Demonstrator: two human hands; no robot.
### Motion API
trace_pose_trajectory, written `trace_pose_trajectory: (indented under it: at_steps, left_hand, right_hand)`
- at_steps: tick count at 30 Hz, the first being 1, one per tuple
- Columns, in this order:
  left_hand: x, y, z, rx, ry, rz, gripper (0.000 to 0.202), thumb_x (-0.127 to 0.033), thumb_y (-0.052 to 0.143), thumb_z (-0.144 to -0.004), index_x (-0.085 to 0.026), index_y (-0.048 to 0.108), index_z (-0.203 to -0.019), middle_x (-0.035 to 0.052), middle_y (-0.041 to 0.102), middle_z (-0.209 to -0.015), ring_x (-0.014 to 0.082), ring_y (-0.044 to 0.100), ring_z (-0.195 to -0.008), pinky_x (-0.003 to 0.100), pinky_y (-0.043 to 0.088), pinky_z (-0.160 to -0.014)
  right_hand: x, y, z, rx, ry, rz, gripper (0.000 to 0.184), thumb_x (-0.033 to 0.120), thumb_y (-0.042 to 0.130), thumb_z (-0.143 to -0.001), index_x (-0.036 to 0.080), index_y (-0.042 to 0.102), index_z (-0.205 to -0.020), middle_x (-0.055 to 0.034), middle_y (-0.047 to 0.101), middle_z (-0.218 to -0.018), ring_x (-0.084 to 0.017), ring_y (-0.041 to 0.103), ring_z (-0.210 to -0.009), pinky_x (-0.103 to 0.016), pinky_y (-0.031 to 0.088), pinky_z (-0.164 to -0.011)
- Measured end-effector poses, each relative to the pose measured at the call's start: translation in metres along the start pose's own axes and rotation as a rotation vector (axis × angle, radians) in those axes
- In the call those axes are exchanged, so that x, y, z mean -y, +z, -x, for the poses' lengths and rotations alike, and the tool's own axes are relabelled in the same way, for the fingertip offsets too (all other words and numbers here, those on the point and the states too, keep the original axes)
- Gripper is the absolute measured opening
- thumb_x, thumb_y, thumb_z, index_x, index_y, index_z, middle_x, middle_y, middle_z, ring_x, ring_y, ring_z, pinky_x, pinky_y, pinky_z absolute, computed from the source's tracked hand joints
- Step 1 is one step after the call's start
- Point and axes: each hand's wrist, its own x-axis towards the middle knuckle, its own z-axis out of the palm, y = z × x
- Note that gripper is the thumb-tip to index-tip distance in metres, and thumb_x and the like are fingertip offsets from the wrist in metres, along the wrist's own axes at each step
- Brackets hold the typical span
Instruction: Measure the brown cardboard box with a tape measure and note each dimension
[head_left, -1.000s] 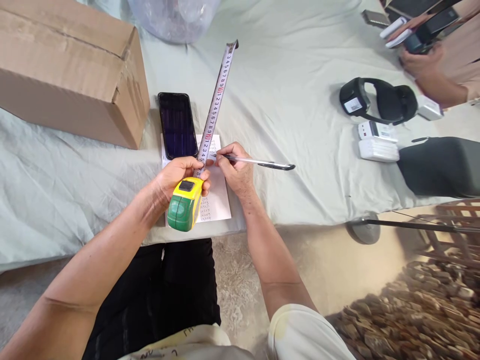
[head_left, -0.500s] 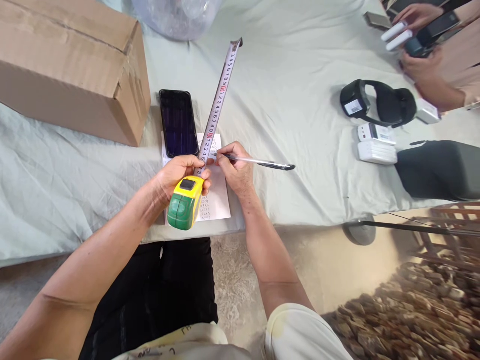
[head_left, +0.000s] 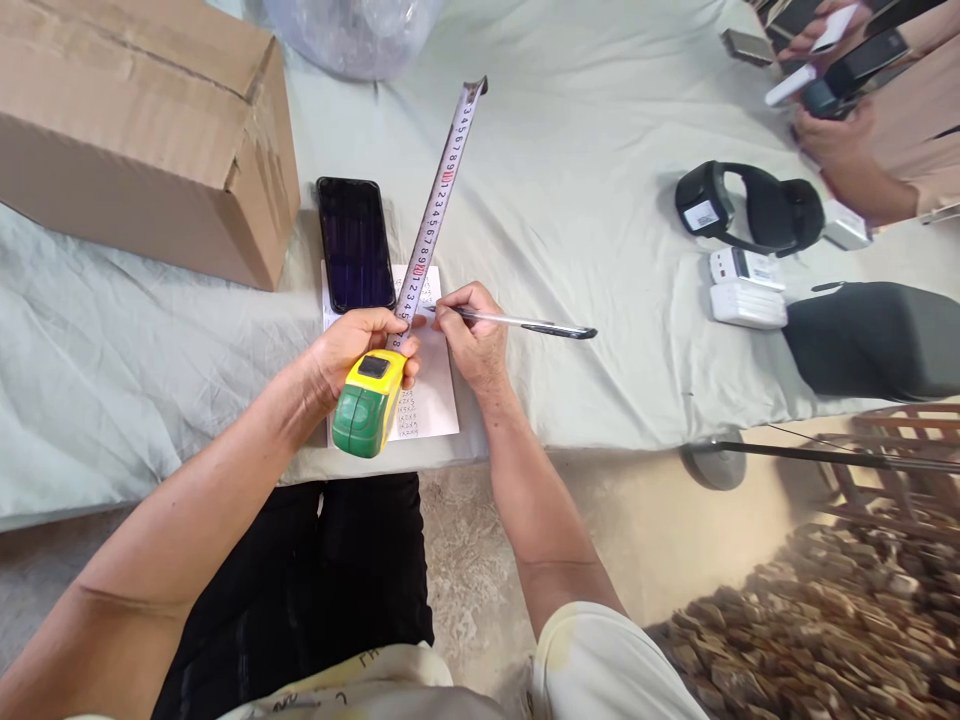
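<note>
My left hand (head_left: 361, 350) is closed on a tape measure (head_left: 367, 405) with a green and yellow case, its thumb pressing the blade. The white blade reaches out away from me over the cloth, its hooked end farthest off. Between the fingers of my right hand (head_left: 478, 338) is a pen (head_left: 536, 325), its tip at the paper's upper right part and its capped clear end pointing right. Beneath both hands lies a white paper (head_left: 439, 400) with rows of handwritten figures, partly covered by the left hand and the tape measure. A black phone (head_left: 356, 243) rests on the paper's upper edge.
A cardboard box (head_left: 150, 150) stands at the left, with a clear plastic container (head_left: 356, 35) behind. To the right are a black headset (head_left: 750, 208), white boxes (head_left: 748, 290) and a dark case (head_left: 874, 340). Another person's hands (head_left: 836, 130) hold devices at the far right.
My hands, the tape measure and the pen stay nearly in place; the pen's rear end has swung slightly right. At the far right, the other person's upper hand has lifted one white piece away from another.
</note>
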Motion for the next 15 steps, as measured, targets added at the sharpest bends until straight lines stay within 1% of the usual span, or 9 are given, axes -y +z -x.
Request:
trace_pose_trajectory:
  at_steps: [5, 9, 12, 15]
  left_hand:
    - [0.0004, -0.0004, 0.0003, 0.007, -0.003, -0.005, 0.020, -0.011, 0.050, -0.080, -0.013, 0.064, -0.093, 0.0005, 0.053, -0.057, 0.0165, 0.055, -0.048, 0.027, 0.051, -0.048]
    - [-0.0002, -0.0006, 0.0003, 0.006, 0.001, -0.013, 0.017, -0.012, 0.049, -0.081, -0.012, 0.063, -0.089, 0.0010, 0.054, -0.057, 0.0162, 0.056, -0.048, 0.027, 0.051, -0.048]
    - [-0.0008, -0.0009, 0.0002, 0.007, -0.006, -0.028, 0.014, -0.012, 0.048, -0.081, -0.013, 0.061, -0.085, 0.0013, 0.054, -0.056, 0.0163, 0.056, -0.048, 0.028, 0.052, -0.048]
    - [-0.0011, -0.0007, 0.0000, 0.010, 0.000, -0.036, 0.014, -0.012, 0.048, -0.081, -0.013, 0.061, -0.084, 0.0010, 0.053, -0.056, 0.0160, 0.056, -0.048, 0.027, 0.052, -0.049]
  right_hand:
    - [0.0008, -0.0003, -0.0004, -0.009, 0.001, 0.005, 0.006, 0.024, 0.057, -0.084, 0.025, 0.056, -0.078, 0.0035, 0.061, -0.070, -0.016, 0.059, -0.064, -0.031, 0.047, -0.064]
    - [-0.0005, 0.0006, -0.0006, -0.009, -0.008, 0.036, 0.007, 0.025, 0.057, -0.085, 0.025, 0.055, -0.078, 0.0040, 0.061, -0.068, -0.015, 0.058, -0.062, -0.030, 0.046, -0.063]
    - [-0.0017, 0.0011, -0.0003, -0.004, -0.006, 0.017, 0.006, 0.024, 0.057, -0.084, 0.025, 0.056, -0.077, 0.0047, 0.061, -0.067, -0.014, 0.057, -0.060, -0.029, 0.045, -0.062]
    - [-0.0020, 0.0015, -0.0002, -0.005, -0.017, -0.001, 0.006, 0.024, 0.057, -0.084, 0.024, 0.057, -0.077, 0.0048, 0.061, -0.067, -0.014, 0.057, -0.061, -0.028, 0.045, -0.062]
